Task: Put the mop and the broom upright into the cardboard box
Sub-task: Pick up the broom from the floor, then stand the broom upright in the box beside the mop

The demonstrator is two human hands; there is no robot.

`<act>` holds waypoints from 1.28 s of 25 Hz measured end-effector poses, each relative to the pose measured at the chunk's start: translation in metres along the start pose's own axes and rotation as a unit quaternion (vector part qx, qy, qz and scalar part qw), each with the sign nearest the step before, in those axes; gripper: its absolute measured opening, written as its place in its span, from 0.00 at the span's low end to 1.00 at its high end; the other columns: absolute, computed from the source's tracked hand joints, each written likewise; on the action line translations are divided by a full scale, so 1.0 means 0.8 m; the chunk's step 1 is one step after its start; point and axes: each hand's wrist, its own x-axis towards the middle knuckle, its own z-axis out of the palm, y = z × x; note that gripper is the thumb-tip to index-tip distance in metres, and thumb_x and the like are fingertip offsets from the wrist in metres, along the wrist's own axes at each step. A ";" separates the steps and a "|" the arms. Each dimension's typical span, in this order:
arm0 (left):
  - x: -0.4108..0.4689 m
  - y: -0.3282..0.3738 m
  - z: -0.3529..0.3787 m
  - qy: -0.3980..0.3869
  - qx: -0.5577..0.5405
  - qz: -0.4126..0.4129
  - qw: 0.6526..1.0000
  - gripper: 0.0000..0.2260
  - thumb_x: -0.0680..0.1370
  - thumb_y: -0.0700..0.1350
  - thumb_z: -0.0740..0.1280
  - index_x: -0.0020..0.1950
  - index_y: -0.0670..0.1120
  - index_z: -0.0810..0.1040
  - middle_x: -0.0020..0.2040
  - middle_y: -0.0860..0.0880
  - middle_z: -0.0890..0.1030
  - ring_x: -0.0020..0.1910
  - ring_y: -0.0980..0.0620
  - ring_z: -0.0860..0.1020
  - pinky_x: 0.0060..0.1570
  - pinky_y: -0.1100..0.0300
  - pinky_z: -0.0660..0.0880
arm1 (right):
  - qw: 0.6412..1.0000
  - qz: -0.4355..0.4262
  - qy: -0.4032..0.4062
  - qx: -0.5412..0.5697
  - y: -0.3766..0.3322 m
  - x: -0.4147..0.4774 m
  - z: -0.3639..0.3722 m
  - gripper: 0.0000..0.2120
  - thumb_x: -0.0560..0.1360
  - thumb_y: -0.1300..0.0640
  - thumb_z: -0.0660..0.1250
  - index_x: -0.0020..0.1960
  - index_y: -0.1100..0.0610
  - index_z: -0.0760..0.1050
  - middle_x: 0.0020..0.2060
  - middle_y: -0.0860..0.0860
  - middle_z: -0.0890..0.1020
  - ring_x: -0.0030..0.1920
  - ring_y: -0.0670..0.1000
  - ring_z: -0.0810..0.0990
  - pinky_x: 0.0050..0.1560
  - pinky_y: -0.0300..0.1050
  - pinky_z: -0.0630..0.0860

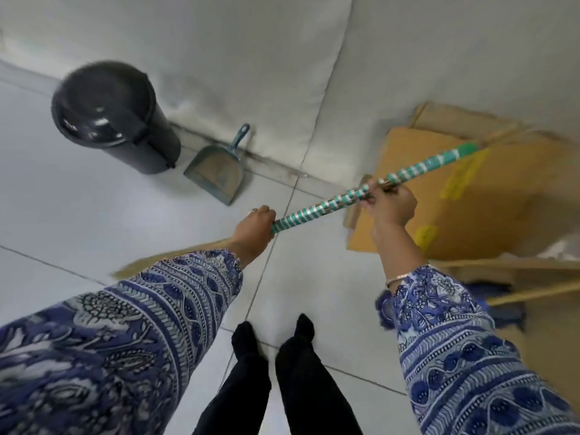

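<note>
I hold the broom almost level across the view, its green-and-silver striped handle running from lower left to upper right. My left hand grips the handle's lower end, where the straw bristles fan out behind my sleeve. My right hand grips the handle further up. The handle's green tip reaches over the open cardboard box at the right. The mop stands inside the box, blue head down, its wooden stick leaning to the right.
A black lidded bin stands at the back left by the white wall. A teal dustpan leans against the wall beside it. My feet in black socks stand on the pale tiled floor.
</note>
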 end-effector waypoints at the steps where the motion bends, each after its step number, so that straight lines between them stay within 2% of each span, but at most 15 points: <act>1: -0.015 0.034 -0.029 0.013 -0.008 0.019 1.000 0.09 0.71 0.38 0.69 0.50 0.38 0.74 0.52 0.40 0.77 0.51 0.40 0.76 0.44 0.47 0.73 | 0.999 -0.041 -0.005 -0.008 -0.046 -0.019 -0.022 0.06 0.71 0.66 0.70 0.44 0.62 0.73 0.44 0.61 0.79 0.39 0.56 0.79 0.40 0.51 0.84; 5: -0.083 0.185 -0.111 0.048 -0.037 0.096 0.994 0.09 0.71 0.38 0.69 0.48 0.38 0.74 0.50 0.39 0.77 0.48 0.38 0.77 0.43 0.48 0.73 | 0.988 -0.154 0.006 0.006 -0.207 -0.095 -0.145 0.07 0.70 0.65 0.71 0.44 0.62 0.73 0.42 0.60 0.79 0.43 0.56 0.80 0.45 0.56 0.81; 9: -0.130 0.316 -0.127 0.072 -0.044 0.159 0.984 0.08 0.71 0.39 0.69 0.46 0.39 0.73 0.49 0.40 0.77 0.46 0.39 0.77 0.37 0.54 0.67 | 0.976 -0.215 0.040 0.012 -0.290 -0.135 -0.275 0.07 0.70 0.65 0.72 0.44 0.62 0.74 0.42 0.61 0.80 0.43 0.58 0.82 0.47 0.58 0.82; 12: -0.173 0.430 -0.118 0.069 -0.028 0.226 0.971 0.10 0.71 0.39 0.70 0.48 0.39 0.73 0.50 0.40 0.77 0.47 0.40 0.76 0.40 0.52 0.71 | 0.964 -0.256 0.067 0.021 -0.330 -0.157 -0.394 0.07 0.69 0.65 0.72 0.45 0.63 0.75 0.44 0.64 0.82 0.43 0.59 0.82 0.47 0.58 0.82; 15: -0.214 0.539 -0.096 0.074 -0.020 0.267 0.961 0.11 0.71 0.38 0.69 0.50 0.38 0.73 0.51 0.39 0.77 0.49 0.39 0.76 0.44 0.50 0.72 | 0.953 -0.290 0.082 0.035 -0.357 -0.171 -0.508 0.08 0.69 0.65 0.72 0.45 0.63 0.75 0.45 0.63 0.82 0.44 0.59 0.83 0.47 0.57 0.82; 19: -0.245 0.678 -0.044 0.083 -0.055 0.287 0.953 0.09 0.70 0.36 0.68 0.49 0.38 0.73 0.51 0.38 0.77 0.48 0.39 0.76 0.40 0.54 0.68 | 0.936 -0.333 0.110 0.019 -0.379 -0.155 -0.645 0.12 0.69 0.63 0.73 0.50 0.67 0.77 0.48 0.64 0.84 0.46 0.60 0.84 0.47 0.57 0.83; 24: -0.228 0.794 0.034 0.065 -0.081 0.281 0.954 0.11 0.70 0.38 0.69 0.50 0.39 0.73 0.51 0.39 0.77 0.48 0.39 0.76 0.44 0.50 0.72 | 0.930 -0.345 0.118 -0.034 -0.396 -0.087 -0.744 0.11 0.68 0.62 0.73 0.49 0.64 0.78 0.46 0.61 0.85 0.46 0.59 0.84 0.50 0.59 0.81; 29: -0.165 0.889 0.134 0.018 -0.147 0.261 0.954 0.16 0.69 0.36 0.71 0.56 0.41 0.73 0.52 0.42 0.78 0.48 0.47 0.76 0.47 0.56 0.72 | 0.933 -0.331 0.115 -0.079 -0.390 0.024 -0.805 0.08 0.68 0.63 0.73 0.45 0.59 0.76 0.38 0.54 0.81 0.43 0.59 0.84 0.47 0.59 0.82; 32: -0.133 0.939 0.194 -0.014 -0.160 0.231 0.960 0.16 0.69 0.34 0.70 0.55 0.41 0.74 0.52 0.41 0.80 0.48 0.46 0.77 0.50 0.51 0.77 | 0.947 -0.293 0.104 -0.086 -0.376 0.098 -0.847 0.09 0.68 0.64 0.73 0.47 0.62 0.77 0.37 0.52 0.79 0.42 0.59 0.83 0.48 0.60 0.81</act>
